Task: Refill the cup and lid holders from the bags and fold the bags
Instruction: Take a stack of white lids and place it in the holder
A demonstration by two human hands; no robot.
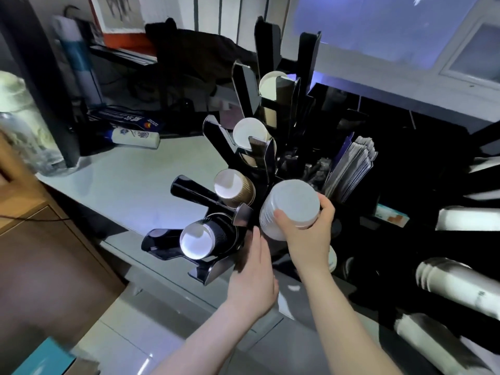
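1. Hands first: my right hand (305, 226) is gripping a white cup stack (289, 209), thumb in front and fingers curled round the far side, holding it just right of the black cup holder (243, 163).
2. My left hand (253, 277) is lying flat with straight fingers against the holder's lower right side, clamping nothing.
3. I am seeing 4 slanted slots in the holder, each showing a round cup bottom: a dark cup stack (201, 240) lowest, a brown cup stack (234, 186) above it, then 2 more pale-bottomed stacks higher up.
4. I am standing the holder on the pale bench (130, 174), beside a black organiser holding flat paper packets (351, 169).
5. I am noticing more white stacks (457, 277) blurring along the right edge.
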